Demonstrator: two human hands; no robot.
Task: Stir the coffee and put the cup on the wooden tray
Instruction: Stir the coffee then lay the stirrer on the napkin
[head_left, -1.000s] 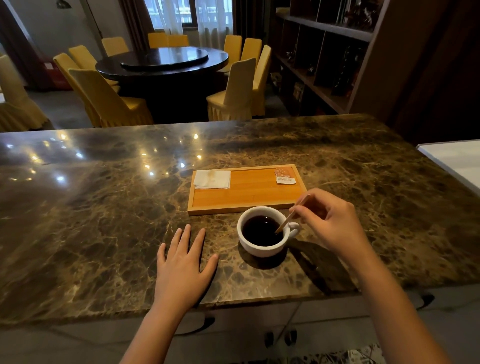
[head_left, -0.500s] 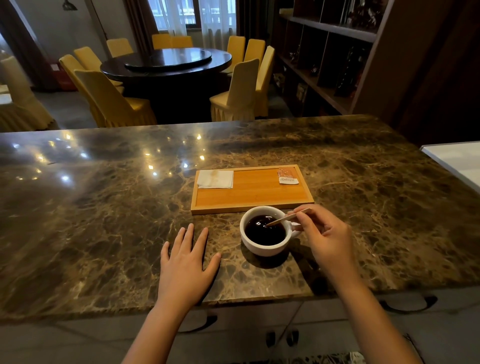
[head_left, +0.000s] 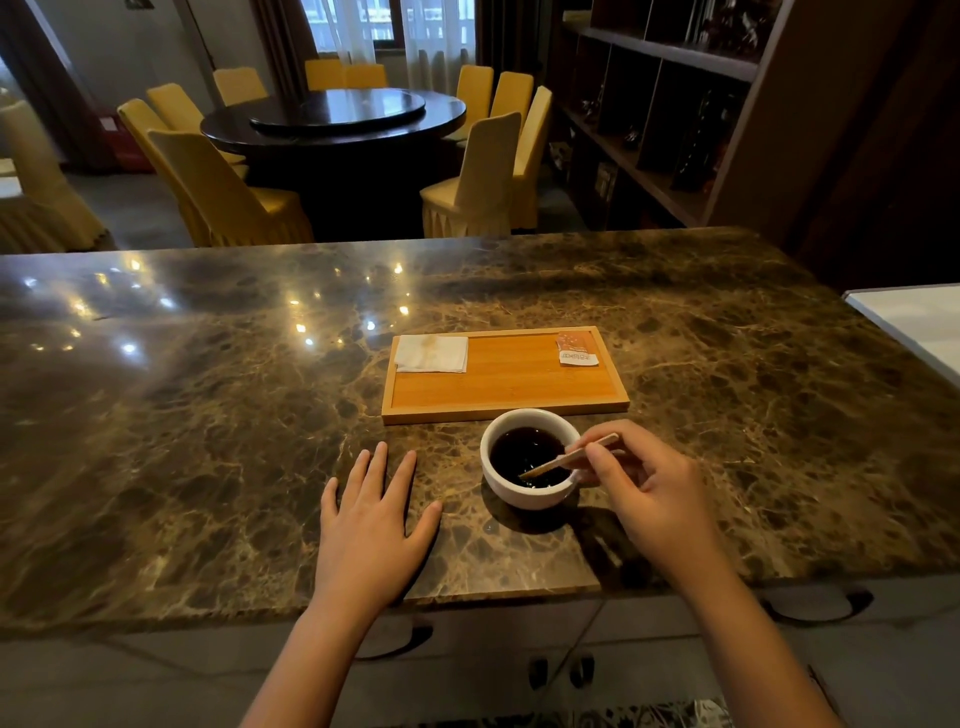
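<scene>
A white cup (head_left: 524, 493) of dark coffee stands on the marble counter (head_left: 208, 441), just in front of the wooden tray (head_left: 506, 387). My right hand (head_left: 652, 493) pinches a thin wooden stir stick (head_left: 563, 460) whose tip dips into the coffee near the cup's front side. The cup's handle is mostly hidden behind my fingers. Flat on the counter to the cup's left lies my left hand (head_left: 371, 525), fingers spread, holding nothing.
On the tray lie a folded white napkin (head_left: 431, 354) at the far left and an orange sachet (head_left: 576, 349) at the far right. A white surface (head_left: 914, 317) borders the counter's right side. Beyond the counter stand yellow chairs, a round dark table and shelving.
The stick's tip has swept round inside the cup, from the right rim to the front side. My right hand has lowered and come nearer. My left hand stays put.
</scene>
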